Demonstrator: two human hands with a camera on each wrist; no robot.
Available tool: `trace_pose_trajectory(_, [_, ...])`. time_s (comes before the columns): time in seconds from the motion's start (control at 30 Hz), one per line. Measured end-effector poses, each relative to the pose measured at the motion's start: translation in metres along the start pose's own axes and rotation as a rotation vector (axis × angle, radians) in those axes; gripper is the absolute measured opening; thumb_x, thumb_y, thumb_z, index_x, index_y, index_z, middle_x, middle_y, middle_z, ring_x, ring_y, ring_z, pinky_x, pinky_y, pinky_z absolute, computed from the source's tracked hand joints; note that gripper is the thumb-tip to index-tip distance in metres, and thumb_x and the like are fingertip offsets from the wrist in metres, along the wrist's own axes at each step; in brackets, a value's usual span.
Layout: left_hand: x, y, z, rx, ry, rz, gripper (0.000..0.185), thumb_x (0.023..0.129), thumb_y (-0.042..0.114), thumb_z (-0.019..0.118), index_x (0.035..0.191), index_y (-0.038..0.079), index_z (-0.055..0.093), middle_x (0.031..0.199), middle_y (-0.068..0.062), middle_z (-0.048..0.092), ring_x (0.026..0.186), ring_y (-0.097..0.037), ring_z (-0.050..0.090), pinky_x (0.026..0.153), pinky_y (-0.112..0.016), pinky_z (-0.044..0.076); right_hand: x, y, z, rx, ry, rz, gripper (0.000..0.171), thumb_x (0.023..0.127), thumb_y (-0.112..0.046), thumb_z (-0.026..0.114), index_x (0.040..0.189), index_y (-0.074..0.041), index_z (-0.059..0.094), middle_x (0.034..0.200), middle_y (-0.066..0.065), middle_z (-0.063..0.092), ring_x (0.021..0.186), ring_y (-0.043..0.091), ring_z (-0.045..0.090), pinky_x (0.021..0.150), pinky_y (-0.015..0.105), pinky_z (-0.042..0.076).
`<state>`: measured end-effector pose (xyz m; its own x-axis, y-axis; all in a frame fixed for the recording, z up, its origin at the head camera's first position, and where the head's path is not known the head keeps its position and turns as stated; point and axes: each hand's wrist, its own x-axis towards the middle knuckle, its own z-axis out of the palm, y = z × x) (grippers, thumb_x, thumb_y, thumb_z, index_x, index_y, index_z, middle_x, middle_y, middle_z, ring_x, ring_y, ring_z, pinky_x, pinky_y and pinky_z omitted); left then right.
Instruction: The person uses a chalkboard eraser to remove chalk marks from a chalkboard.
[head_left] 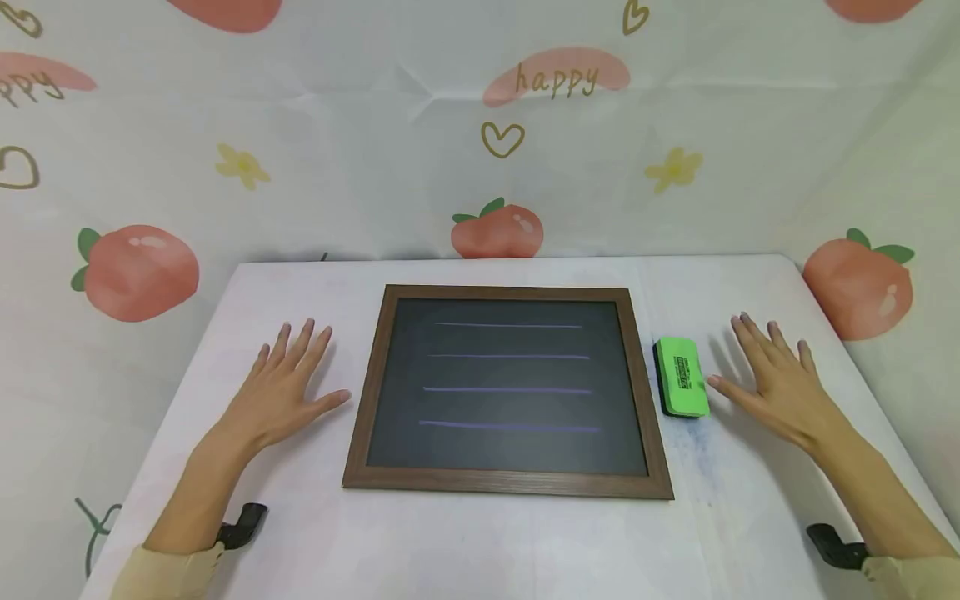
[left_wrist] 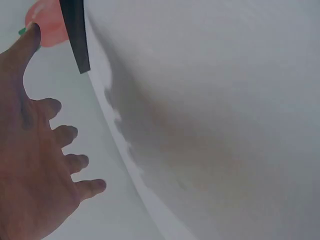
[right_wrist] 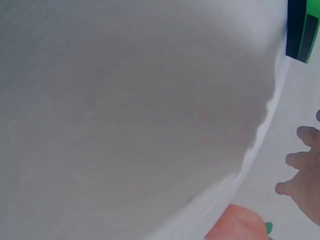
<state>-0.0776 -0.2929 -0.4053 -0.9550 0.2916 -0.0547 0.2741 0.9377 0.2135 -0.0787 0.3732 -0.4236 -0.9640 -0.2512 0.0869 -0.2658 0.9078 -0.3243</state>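
A small blackboard in a brown wooden frame lies on the table, with several thin purple horizontal lines drawn across it. To its left, my left hand is spread palm down, thumb pointing toward the frame and nothing in its grasp. On the other side, a green eraser with a dark felt underside and a black printed label lies just right of the board. My right hand, fingers spread, has its thumb tip close beside the eraser. In the right wrist view the eraser's end shows at the top corner.
The white table has faint bluish smudges right of the board. Behind and around it hangs a pale cloth printed with peaches, hearts and flowers. Black straps with mounts sit at both wrists by the beige sleeves.
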Motion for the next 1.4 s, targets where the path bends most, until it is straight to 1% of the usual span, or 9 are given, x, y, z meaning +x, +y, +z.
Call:
trace_pose_trajectory(0.17, [0.012, 0.008, -0.002, -0.025, -0.025, 0.035, 0.099, 0.089, 0.064, 0.061, 0.161, 0.016, 0.014, 0.164, -0.020, 0.010, 0.148, -0.048, 0.006, 0.112, -0.067, 0.013, 0.004, -0.009, 0.002, 0.042, -0.002, -0.011, 0.088, 0.095, -0.040, 0.062, 0.160, -0.009, 0.011, 0.160, 0.026, 0.019, 0.146, 0.052, 0.008, 0.112, 0.068, -0.005])
trace_pose_trajectory(0.33, [0.019, 0.013, 0.000, -0.044, -0.051, 0.028, 0.100, 0.088, 0.067, 0.060, 0.161, 0.017, 0.014, 0.164, -0.020, 0.011, 0.145, -0.052, 0.015, 0.111, -0.066, 0.019, 0.006, -0.020, 0.005, 0.074, 0.004, -0.010, 0.088, 0.095, -0.040, 0.062, 0.159, -0.007, 0.013, 0.158, 0.028, 0.022, 0.144, 0.053, 0.014, 0.113, 0.067, 0.003])
trace_pose_trajectory(0.67, [0.028, 0.019, 0.004, -0.095, -0.029, 0.032, 0.098, 0.087, 0.067, 0.062, 0.161, 0.019, 0.017, 0.161, -0.018, 0.024, 0.143, -0.044, 0.028, 0.107, -0.063, 0.031, 0.007, -0.040, 0.006, 0.208, -0.053, 0.103, 0.091, 0.094, -0.041, 0.065, 0.160, -0.010, 0.011, 0.158, 0.030, 0.021, 0.141, 0.054, 0.021, 0.107, 0.072, 0.017])
trace_pose_trajectory(0.8, [0.032, 0.022, 0.004, -0.124, -0.018, 0.035, 0.095, 0.086, 0.064, 0.065, 0.159, 0.017, 0.025, 0.158, -0.018, 0.032, 0.139, -0.044, 0.035, 0.106, -0.062, 0.033, 0.008, -0.047, 0.009, 0.227, -0.046, 0.105, 0.092, 0.093, -0.040, 0.066, 0.159, -0.006, 0.012, 0.153, 0.035, 0.026, 0.136, 0.058, 0.027, 0.104, 0.073, 0.020])
trace_pose_trajectory(0.87, [0.033, 0.023, 0.004, -0.138, -0.013, 0.039, 0.093, 0.087, 0.061, 0.067, 0.158, 0.015, 0.028, 0.156, -0.019, 0.035, 0.137, -0.045, 0.037, 0.105, -0.062, 0.034, 0.009, -0.050, 0.010, 0.226, -0.032, 0.109, 0.092, 0.092, -0.040, 0.068, 0.158, -0.003, 0.015, 0.149, 0.037, 0.033, 0.130, 0.057, 0.034, 0.101, 0.073, 0.025])
trace_pose_trajectory(1.0, [0.036, 0.025, 0.005, -0.195, -0.033, 0.032, 0.090, 0.087, 0.056, 0.069, 0.156, 0.012, 0.031, 0.155, -0.020, 0.036, 0.135, -0.045, 0.039, 0.106, -0.062, 0.034, 0.009, -0.054, 0.013, 0.207, 0.001, 0.129, 0.089, 0.091, -0.040, 0.069, 0.155, 0.002, 0.023, 0.139, 0.036, 0.043, 0.113, 0.050, 0.048, 0.088, 0.067, 0.037])
trace_pose_trajectory(1.13, [0.038, 0.027, 0.005, -0.250, -0.076, 0.027, 0.090, 0.087, 0.050, 0.073, 0.157, 0.012, 0.030, 0.155, -0.020, 0.036, 0.128, -0.041, 0.047, 0.104, -0.062, 0.036, 0.008, -0.058, 0.016, 0.212, 0.003, 0.159, 0.085, 0.091, -0.040, 0.069, 0.152, 0.005, 0.029, 0.133, 0.033, 0.045, 0.102, 0.042, 0.053, 0.076, 0.053, 0.042])
trace_pose_trajectory(1.27, [0.040, 0.028, 0.005, -0.285, -0.090, 0.055, 0.090, 0.085, 0.041, 0.078, 0.156, 0.011, 0.031, 0.152, -0.018, 0.039, 0.111, -0.031, 0.058, 0.091, -0.052, 0.047, 0.008, -0.060, 0.018, 0.226, -0.017, 0.185, 0.086, 0.091, -0.040, 0.070, 0.150, 0.008, 0.029, 0.131, 0.033, 0.042, 0.099, 0.039, 0.054, 0.072, 0.043, 0.042])
trace_pose_trajectory(1.4, [0.040, 0.027, 0.007, -0.341, -0.100, 0.095, 0.088, 0.084, 0.034, 0.081, 0.154, 0.008, 0.034, 0.148, -0.017, 0.043, 0.101, -0.024, 0.061, 0.079, -0.041, 0.049, 0.010, -0.063, 0.019, 0.228, -0.044, 0.207, 0.088, 0.091, -0.040, 0.069, 0.150, 0.010, 0.028, 0.131, 0.035, 0.041, 0.098, 0.041, 0.054, 0.071, 0.042, 0.043])
